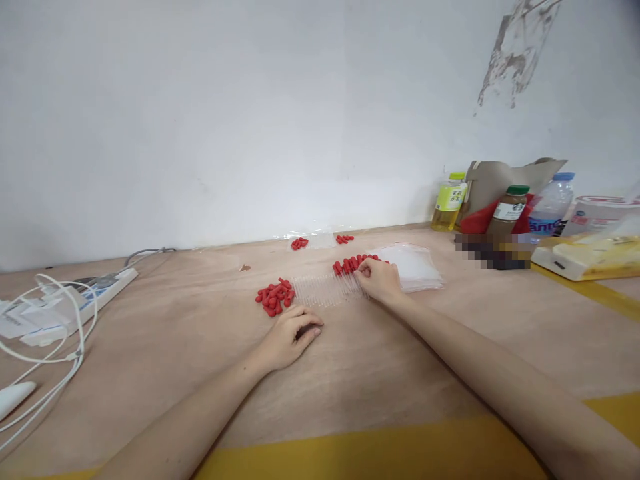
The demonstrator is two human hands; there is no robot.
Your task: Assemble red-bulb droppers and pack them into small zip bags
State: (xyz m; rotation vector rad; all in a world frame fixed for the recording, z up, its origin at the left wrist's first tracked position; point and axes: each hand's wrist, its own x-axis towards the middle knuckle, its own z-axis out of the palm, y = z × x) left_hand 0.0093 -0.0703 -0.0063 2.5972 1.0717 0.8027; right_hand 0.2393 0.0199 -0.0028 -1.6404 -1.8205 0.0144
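Observation:
My left hand [293,337] rests on the wooden table, fingers loosely curved and thumb apart, with nothing in it. Just beyond it lies a pile of red rubber dropper bulbs [274,297]. To the pile's right, thin clear glass tubes [320,291] lie side by side in a row. My right hand [381,280] is at the right end of this row, thumb and fingers pinched on a glass dropper at its red bulb. Several capped droppers [345,267] lie there with their red bulbs pointing away from me. The hand hides part of them.
Clear plastic bags [411,267] lie right of the row. Small red bulb groups [299,244] sit on plastic near the wall. A power strip [83,303] with white cables is at left. Bottles [509,212] and a tissue pack [590,257] stand at right.

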